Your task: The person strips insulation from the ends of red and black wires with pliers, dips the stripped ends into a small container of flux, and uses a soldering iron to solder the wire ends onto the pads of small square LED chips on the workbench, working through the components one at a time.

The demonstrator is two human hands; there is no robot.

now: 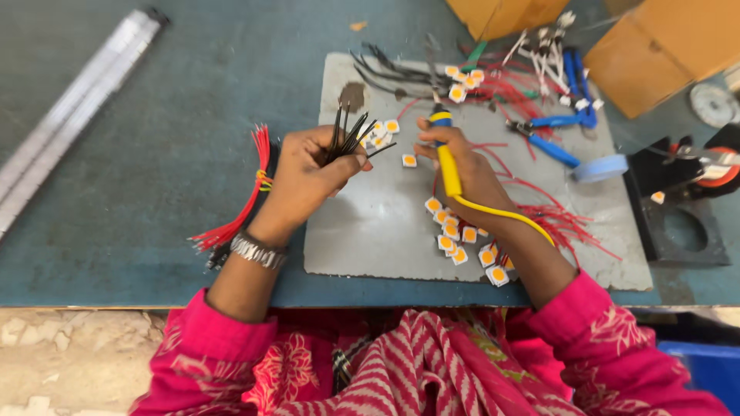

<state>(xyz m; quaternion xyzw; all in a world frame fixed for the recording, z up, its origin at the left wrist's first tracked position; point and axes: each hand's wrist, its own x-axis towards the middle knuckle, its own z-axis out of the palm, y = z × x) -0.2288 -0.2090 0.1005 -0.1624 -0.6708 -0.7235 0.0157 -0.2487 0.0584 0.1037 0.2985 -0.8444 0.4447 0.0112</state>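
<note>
My left hand is closed around a bunch of short black wires whose ends fan out above my fingers. My right hand grips a yellow-handled soldering iron, tip pointing away from me, its yellow cord trailing over my wrist. Both hands hover over a grey work mat. Several small white square chips with orange centres lie scattered on the mat under and beyond my right hand. A bundle of red wires lies left of my left wrist.
Blue-handled pliers, a blue tape roll, loose red and white wires and more chips crowd the mat's far right. Cardboard boxes stand at the back right. A black stand sits right; a long metal strip lies left.
</note>
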